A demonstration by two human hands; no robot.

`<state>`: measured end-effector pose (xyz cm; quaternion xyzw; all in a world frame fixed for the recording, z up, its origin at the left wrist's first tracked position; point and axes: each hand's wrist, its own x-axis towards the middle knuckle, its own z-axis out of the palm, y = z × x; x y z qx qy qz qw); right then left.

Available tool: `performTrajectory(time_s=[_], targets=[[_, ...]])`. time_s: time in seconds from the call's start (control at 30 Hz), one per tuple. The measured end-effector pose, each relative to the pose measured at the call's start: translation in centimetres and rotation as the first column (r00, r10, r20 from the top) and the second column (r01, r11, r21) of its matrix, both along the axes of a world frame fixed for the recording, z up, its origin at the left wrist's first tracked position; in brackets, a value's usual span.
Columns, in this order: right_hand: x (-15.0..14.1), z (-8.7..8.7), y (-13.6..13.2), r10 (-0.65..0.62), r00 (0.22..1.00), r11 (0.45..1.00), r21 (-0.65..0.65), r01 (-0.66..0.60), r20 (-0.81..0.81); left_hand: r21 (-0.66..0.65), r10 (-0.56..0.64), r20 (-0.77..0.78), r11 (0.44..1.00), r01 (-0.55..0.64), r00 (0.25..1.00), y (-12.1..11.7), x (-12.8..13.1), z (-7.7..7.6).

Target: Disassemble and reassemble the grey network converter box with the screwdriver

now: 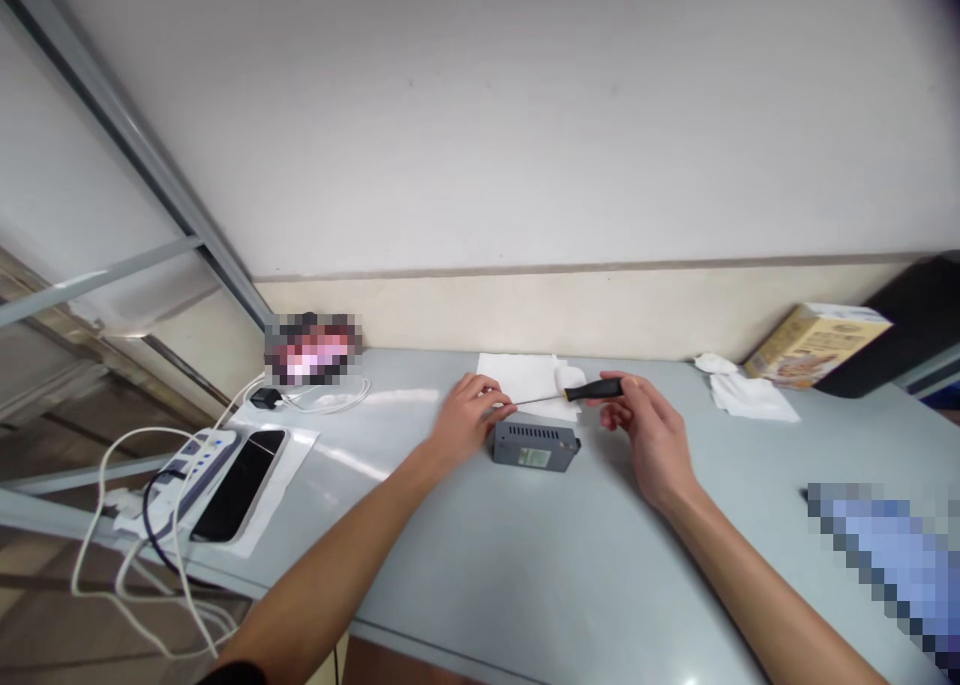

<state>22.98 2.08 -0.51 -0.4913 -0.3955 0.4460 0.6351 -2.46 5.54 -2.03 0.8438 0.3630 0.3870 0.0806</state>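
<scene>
A screwdriver [596,389] with a black handle and a thin metal shaft lies almost level in the air, its shaft pointing left. My right hand [654,435] grips the end of the handle between thumb and fingers. At the other end, the fingers of my left hand [466,420] are closed around the tip of the shaft; whether a small part sits there too is hidden. Just below the shaft, a dark grey metal box [551,450] with a row of vent slots and a pale label stands on the grey table [480,555], close to my left hand.
White paper [517,370] lies behind the box. At left are a phone [244,485], a power strip [199,465] and looped white cables [176,525]. A yellow carton [817,345] and crumpled tissue [750,397] sit at back right. Blurred-out items lie at both sides.
</scene>
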Motion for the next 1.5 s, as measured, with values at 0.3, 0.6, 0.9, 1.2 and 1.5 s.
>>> performTrajectory(time_s=[0.3,0.6,0.9,1.2,1.5], targets=[[-0.1,0.4,-0.1,-0.007,0.999,1.000,0.021,0.006,0.044,-0.011,-0.005,-0.010,1.000,0.005,1.000,-0.2,0.0,0.3],[0.0,0.2,-0.1,0.016,0.999,0.999,0.036,-0.017,0.042,0.015,-0.012,-0.059,1.000,0.013,0.998,-0.2,0.0,0.3],[0.0,-0.1,-0.1,0.027,0.999,0.998,0.048,-0.029,0.046,0.032,-0.030,0.021,0.999,0.029,0.999,-0.2,0.1,0.1],[0.1,0.8,-0.3,-0.021,1.000,0.998,0.061,0.022,-0.017,-0.107,0.058,0.101,0.993,-0.047,0.993,-0.5,-0.1,0.6],[0.9,1.0,0.1,-0.075,0.988,0.992,0.089,0.088,-0.137,-0.556,0.168,0.375,0.828,0.076,0.911,-0.3,-1.0,3.4]])
